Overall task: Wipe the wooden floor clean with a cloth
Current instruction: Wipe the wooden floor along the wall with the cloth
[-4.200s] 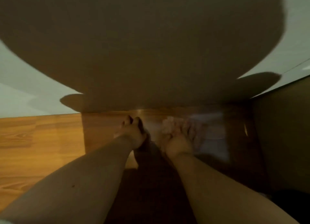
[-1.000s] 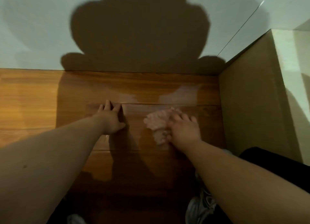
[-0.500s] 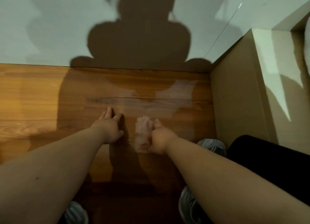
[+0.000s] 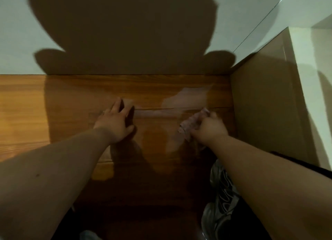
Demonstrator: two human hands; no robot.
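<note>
My right hand is bunched round the pink cloth, its grip curled tight on the wad. The wad is pressed to the wooden floor, near the brown panel on the right. The left hand rests flat on the boards with its fingers straight, bracing my weight well apart from the cloth.

A pale patch lies just beyond the cloth, running toward the wall. It may be a damp sheen or only glare; the heavy shadow makes it hard to tell.

To do this pass well, I judge I should flatten the wad so more fabric meets the wood and press through the palm. Then I would draw it along the grain in overlapping strokes, working the corner by the panel first. The shoe sits close under my right forearm, so I would stop each pull short of it and keep the bracing hand on dry boards.
</note>
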